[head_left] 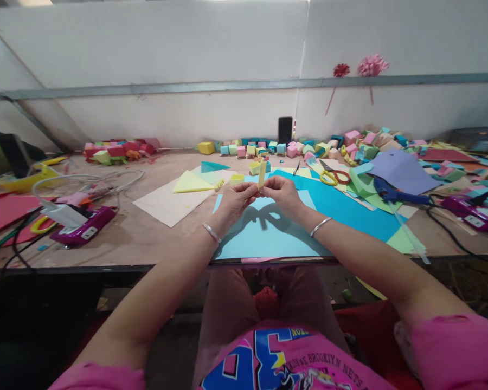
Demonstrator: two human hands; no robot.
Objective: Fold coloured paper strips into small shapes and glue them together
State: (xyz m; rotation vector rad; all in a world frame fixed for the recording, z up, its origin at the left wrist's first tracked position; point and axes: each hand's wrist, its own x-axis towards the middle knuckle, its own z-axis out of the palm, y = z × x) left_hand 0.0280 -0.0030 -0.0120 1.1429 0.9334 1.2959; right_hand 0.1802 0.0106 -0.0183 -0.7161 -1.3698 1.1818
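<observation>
My left hand [241,198] and my right hand [280,194] meet above a light blue paper sheet [268,233]. Between their fingertips they pinch a small yellow paper strip [262,173] that stands upright. Both hands cast a shadow on the sheet. Just beyond them are a small yellow paper box [237,179] and another yellow paper piece [254,167]. A pale yellow folded paper [192,183] lies left of my left hand. A darker blue sheet [350,211] spreads to the right, beneath my right forearm.
Scissors with yellow and red handles [334,175] and a blue glue gun [400,194] lie on the right. Many paper cubes [281,148] line the back, near a phone [285,130]. Purple power strips [83,226] with cables sit at both sides. The table's front edge [154,265] is close to me.
</observation>
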